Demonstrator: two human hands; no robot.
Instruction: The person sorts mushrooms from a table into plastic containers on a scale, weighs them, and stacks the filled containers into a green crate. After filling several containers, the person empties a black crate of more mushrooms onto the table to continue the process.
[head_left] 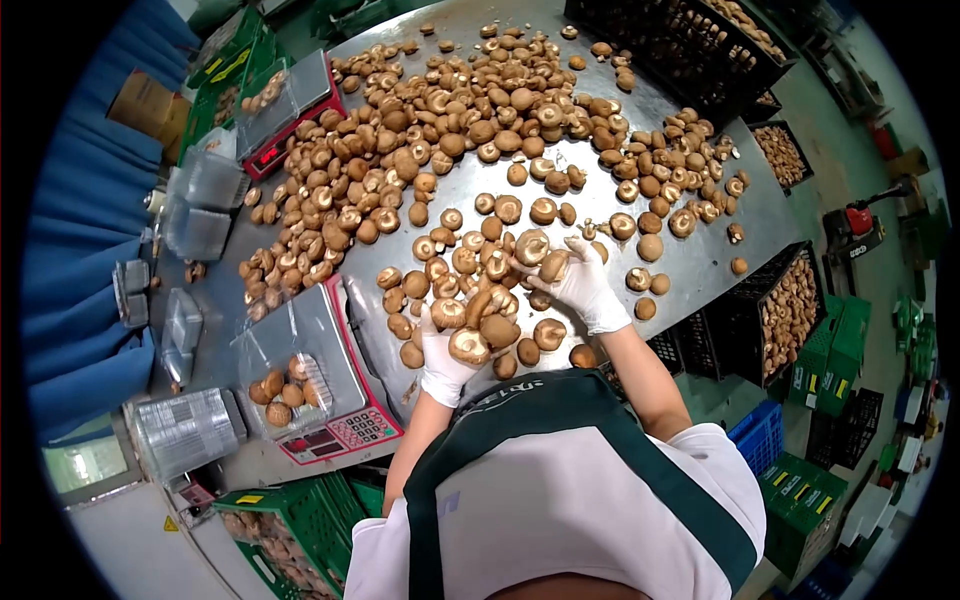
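Brown mushrooms [480, 100] lie heaped over the metal table [395, 250], with a smaller group close to my body. My left hand [447, 362], in a white glove, is curled round several mushrooms [468, 345] at the near edge of that group. On the right, my gloved right hand [582, 288] has its fingers around a mushroom [553, 265], beside another pale-gilled one [531, 246]. A clear tray [315, 380] holding several mushrooms rests on the red-edged scale [368, 425] to the left of my hands.
A second scale [270, 157] stands at the far left, near stacked clear trays [205, 205] and more trays [187, 430]. Black crates [745, 320] of mushrooms border the table's right side. Green crates [290, 500] stand below left, and a blue crate [757, 437] at lower right.
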